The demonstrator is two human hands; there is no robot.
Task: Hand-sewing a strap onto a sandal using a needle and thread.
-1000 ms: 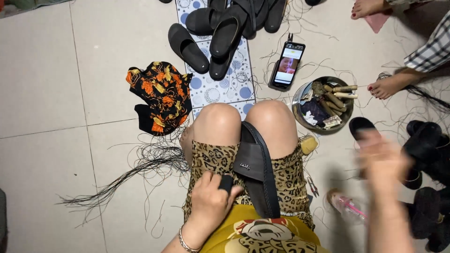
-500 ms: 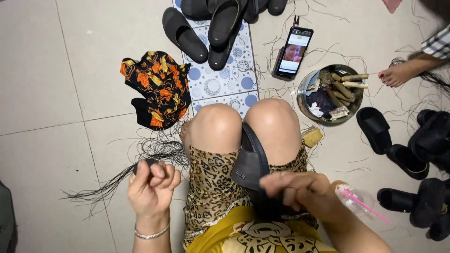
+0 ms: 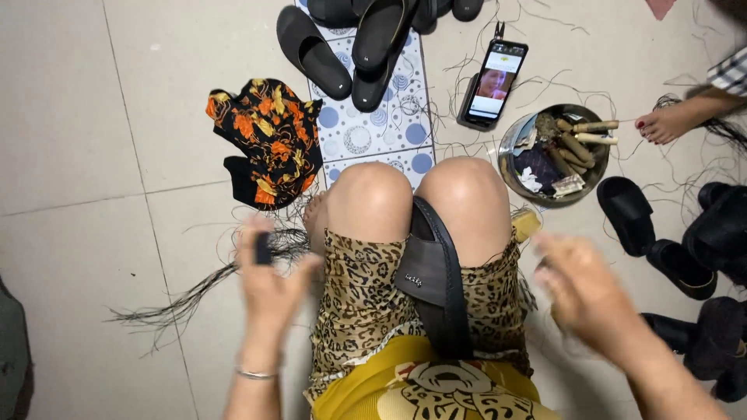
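Observation:
I sit on a tiled floor with my knees up. A black sandal (image 3: pixel 434 272) lies sole-up between my thighs on my leopard-print skirt. My left hand (image 3: pixel 268 276) is raised at my left side and pinches a small black piece (image 3: pixel 264 249) between its fingers. My right hand (image 3: pixel 585 294) is blurred at my right side; I cannot tell whether it holds anything. A bundle of thin black threads (image 3: pixel 187 299) lies on the floor under my left hand.
An orange-and-black flowered cloth (image 3: pixel 268 140) lies ahead left. Several black sandals (image 3: pixel 342 39) rest on a dotted mat (image 3: pixel 373 132). A phone (image 3: pixel 492 83) and a metal bowl (image 3: pixel 510 148) of tools sit ahead right. More sandals (image 3: pixel 661 233) are piled right, beside another person's foot (image 3: pixel 665 124).
My left hand lifted from my lap out to the left with the small black piece. My right hand came in to the sandal, then swung back out to the right.

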